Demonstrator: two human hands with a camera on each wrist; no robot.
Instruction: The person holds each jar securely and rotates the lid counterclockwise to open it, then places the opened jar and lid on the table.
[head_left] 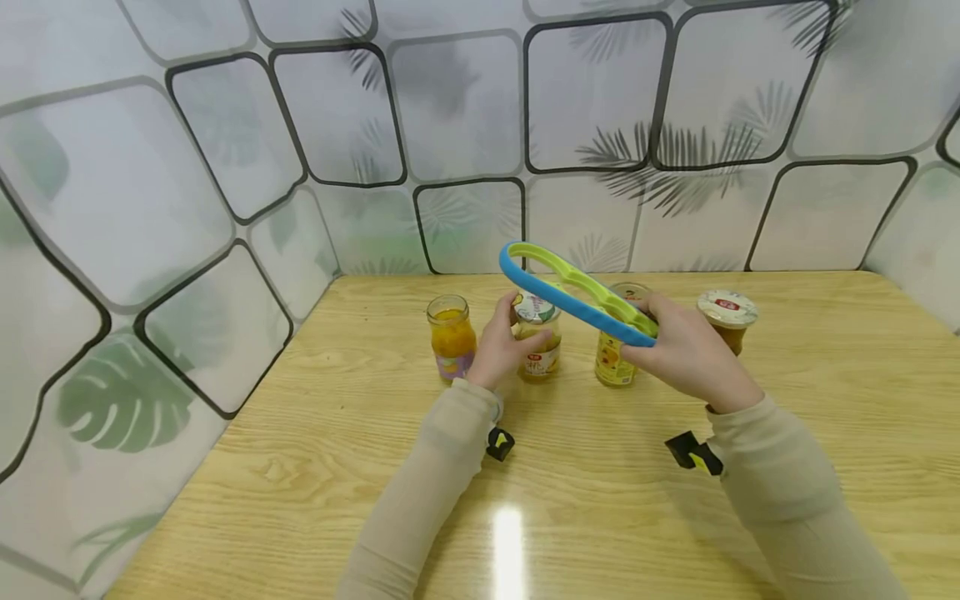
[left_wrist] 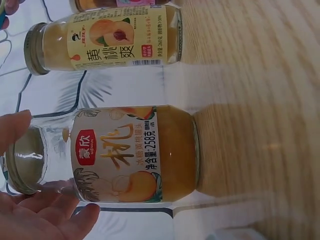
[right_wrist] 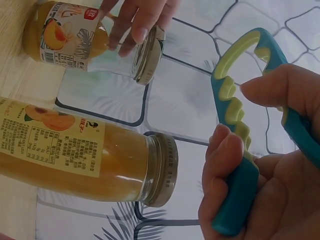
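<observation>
My left hand is at the upper part of a glass jar of peaches, thumb on one side and fingers on the other, close under its patterned lid. The jar stands upright on the table, its white label showing. In my right hand I grip a blue and green jar opener by its handles. Its toothed loop is raised above the jars and encloses no lid. Below it stands a yellow-labelled peach jar, partly covered by the opener.
Left of my left hand is an open-looking jar of orange fruit with a purple label. Behind my right hand stands a jar with a white and red lid. The wooden table meets a patterned wall at the back.
</observation>
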